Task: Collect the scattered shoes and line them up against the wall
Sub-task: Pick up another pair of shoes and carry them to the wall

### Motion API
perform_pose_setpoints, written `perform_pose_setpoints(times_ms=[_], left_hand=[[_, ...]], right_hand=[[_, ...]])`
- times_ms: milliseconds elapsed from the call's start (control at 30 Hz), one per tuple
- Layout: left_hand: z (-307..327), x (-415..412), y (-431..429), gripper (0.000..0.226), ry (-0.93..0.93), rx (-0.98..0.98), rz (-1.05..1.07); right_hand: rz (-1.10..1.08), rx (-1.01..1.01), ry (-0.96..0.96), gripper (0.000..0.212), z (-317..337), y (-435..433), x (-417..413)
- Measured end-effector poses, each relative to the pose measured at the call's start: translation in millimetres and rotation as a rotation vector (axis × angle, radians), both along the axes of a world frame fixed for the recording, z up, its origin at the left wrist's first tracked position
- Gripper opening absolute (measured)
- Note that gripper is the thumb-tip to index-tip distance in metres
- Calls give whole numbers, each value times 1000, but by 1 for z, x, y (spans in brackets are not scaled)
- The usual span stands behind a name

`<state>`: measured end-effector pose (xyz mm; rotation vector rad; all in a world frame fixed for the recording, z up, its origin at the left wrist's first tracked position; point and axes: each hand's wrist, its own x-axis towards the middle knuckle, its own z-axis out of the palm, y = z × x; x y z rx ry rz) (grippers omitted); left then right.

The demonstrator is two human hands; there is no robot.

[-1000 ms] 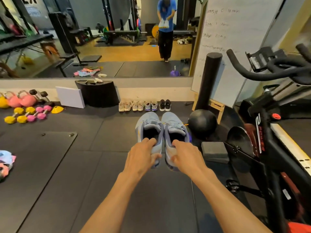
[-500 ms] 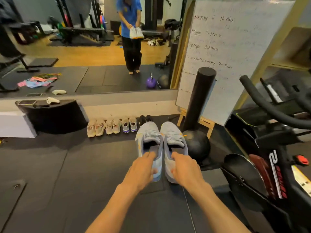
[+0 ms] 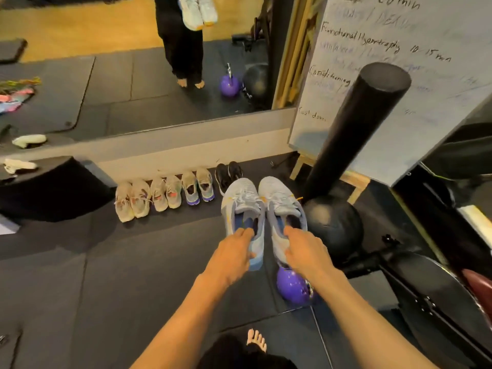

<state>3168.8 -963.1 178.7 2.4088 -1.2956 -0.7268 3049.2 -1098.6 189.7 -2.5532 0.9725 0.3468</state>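
Dark gym mats (image 3: 80, 288) fill the frame; shoes (image 3: 170, 194) line the mirrored wall at centre. Left hand (image 3: 231, 255) and right hand (image 3: 303, 251) each pinch one grey sneaker (image 3: 243, 206) by the heel, centre frame.

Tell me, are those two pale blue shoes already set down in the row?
Not yet: the left hand and right hand hold the blue shoes by the heels, above the floor.

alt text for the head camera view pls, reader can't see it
The left hand and right hand carry a pair of pale blue sneakers, one each by the heel, over a dark gym floor. Ahead, a row of shoes lines the wall under a mirror.
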Motion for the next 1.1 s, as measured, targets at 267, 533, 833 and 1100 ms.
perform_pose_setpoints(times_ms=[267,533,833,1100], left_hand=[[-76,147,-123,24,53,50,-32],[-167,272,-241,23,106,159,-44],[-351,345,-347,24,159,226,-1],[-546,368,-419,21,196,172,45]], right_hand=[[-39,17,90,27,-58,-113,149],[-74,107,149,19,-148,-236,269],[-70,168,209,22,-320,-349,347],[-50,176,228,25,-515,-424,373]])
